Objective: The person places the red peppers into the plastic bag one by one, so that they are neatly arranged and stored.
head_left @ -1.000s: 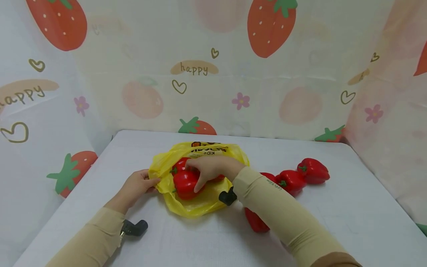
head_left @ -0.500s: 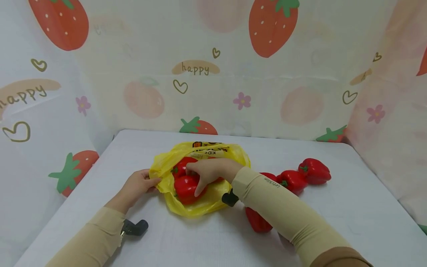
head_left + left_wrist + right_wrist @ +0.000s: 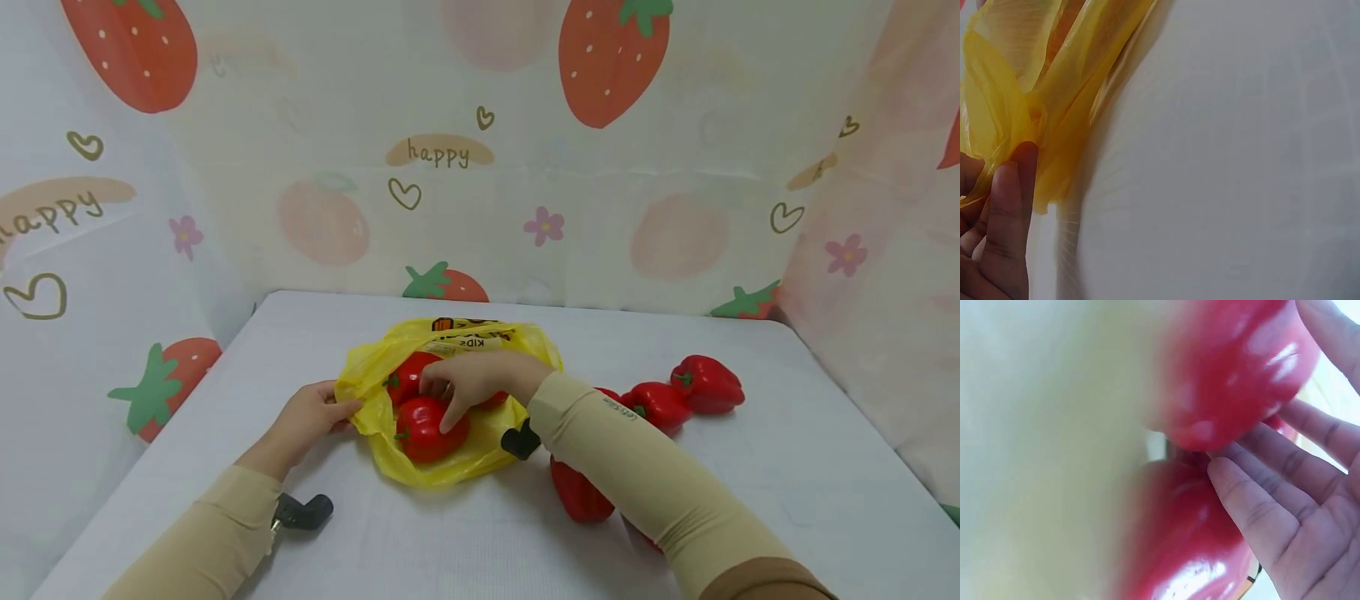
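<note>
A yellow plastic bag [image 3: 457, 467] lies on the table with its mouth spread. My left hand [image 3: 311, 412] pinches its left rim, and in the left wrist view the fingers [image 3: 1007, 194] hold the thin plastic. Inside the bag, my right hand [image 3: 480, 383] holds a red bell pepper [image 3: 432, 433] with a green stem, thumb on one side and fingers on the other. Another red bell pepper [image 3: 408, 377] lies just behind it, and a further one shows partly beneath the hand. In the right wrist view the fingers [image 3: 1254, 500] reach between two glossy peppers.
Red bell peppers lie on the white table right of the bag: a far pepper [image 3: 708, 385], a middle pepper [image 3: 658, 407] and a near pepper [image 3: 579, 492], partly behind the right sleeve. Black camera mounts [image 3: 303, 511] sit at both wrists. A printed cloth [image 3: 570, 183] hangs behind.
The front pepper in the bag has shifted slightly right and toward me with my right hand and turned a little. The left hand keeps its place on the bag.
</note>
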Motion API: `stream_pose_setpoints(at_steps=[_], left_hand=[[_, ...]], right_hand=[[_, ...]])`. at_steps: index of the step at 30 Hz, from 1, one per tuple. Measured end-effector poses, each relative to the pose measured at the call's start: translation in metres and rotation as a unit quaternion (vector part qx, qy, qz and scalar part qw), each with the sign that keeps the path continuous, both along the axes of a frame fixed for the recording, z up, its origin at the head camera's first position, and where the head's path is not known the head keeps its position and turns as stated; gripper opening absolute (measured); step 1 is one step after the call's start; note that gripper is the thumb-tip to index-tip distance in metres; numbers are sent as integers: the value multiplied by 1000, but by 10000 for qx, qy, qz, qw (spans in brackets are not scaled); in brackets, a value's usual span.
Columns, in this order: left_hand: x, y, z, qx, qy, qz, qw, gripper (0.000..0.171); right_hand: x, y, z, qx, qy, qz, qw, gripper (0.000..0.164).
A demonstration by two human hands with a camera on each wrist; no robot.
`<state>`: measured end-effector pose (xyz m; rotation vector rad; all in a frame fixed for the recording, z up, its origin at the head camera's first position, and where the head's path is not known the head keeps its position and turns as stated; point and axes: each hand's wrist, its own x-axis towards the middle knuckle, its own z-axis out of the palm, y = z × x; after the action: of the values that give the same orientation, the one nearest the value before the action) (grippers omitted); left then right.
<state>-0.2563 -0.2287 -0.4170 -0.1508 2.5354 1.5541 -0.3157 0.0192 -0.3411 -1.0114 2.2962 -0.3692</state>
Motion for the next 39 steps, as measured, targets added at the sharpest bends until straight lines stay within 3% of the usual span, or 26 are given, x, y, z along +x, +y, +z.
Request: stream_pose_setpoints(at_steps=[14,29,39], left_hand=[[-1,2,0,-15,77,-74,9999,37],[-4,2,0,-118,22,-65,9999,38],[-6,2,-1,-134,-3,-32,9999,39]], right_hand=[[-7,26,19,-733,-323,-27,9968,50],[-5,85,45,-1205,-38,-539,9912,51],[3,128,56,-1172,283,-862,9890,49]])
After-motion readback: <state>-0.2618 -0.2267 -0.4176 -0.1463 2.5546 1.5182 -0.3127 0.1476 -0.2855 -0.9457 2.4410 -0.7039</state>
